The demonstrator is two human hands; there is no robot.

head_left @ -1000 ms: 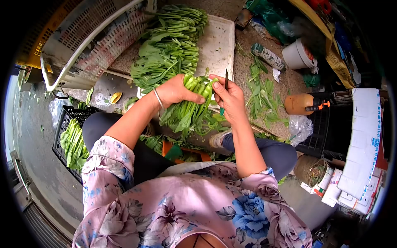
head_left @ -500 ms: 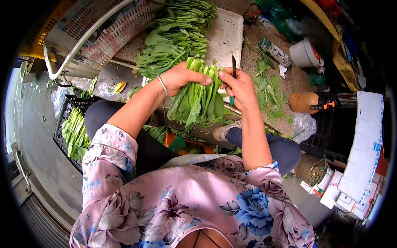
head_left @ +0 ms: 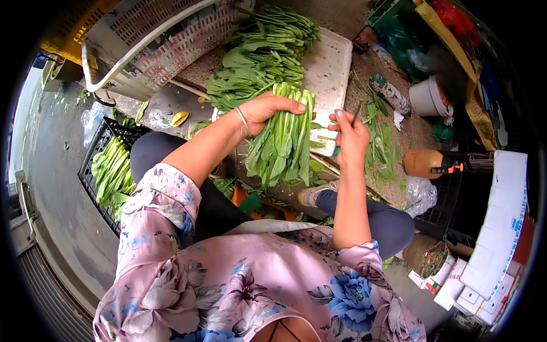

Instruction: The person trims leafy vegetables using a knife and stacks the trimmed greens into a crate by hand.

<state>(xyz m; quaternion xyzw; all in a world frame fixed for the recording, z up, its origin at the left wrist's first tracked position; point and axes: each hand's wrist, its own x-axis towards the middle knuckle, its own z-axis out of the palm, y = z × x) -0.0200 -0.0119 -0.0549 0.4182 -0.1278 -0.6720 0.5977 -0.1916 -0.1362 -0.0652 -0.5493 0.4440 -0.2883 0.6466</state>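
Observation:
My left hand (head_left: 265, 113) is wrapped round a bunch of leafy green stalks (head_left: 283, 139), cut ends up and leaves hanging down. To its right, apart from the bunch, my right hand (head_left: 348, 134) is closed on a knife (head_left: 357, 109), its dark blade pointing up past the fingers. Small green bits show by my right fingertips. Beyond my hands, a large pile of the same greens (head_left: 268, 54) lies on a white tray (head_left: 333, 62).
A white slotted basket (head_left: 165, 57) stands at upper left. More greens (head_left: 112, 171) fill a black crate (head_left: 91, 154) at left. Loose leaves (head_left: 379, 148), a white bucket (head_left: 428, 98), an orange sprayer bottle (head_left: 421, 163) and a white box (head_left: 496, 216) are at right.
My right hand has moved away from the bunch, to the right. The bunch in my left hand now hangs more upright. The whole view has shifted, with the surroundings lower and further right.

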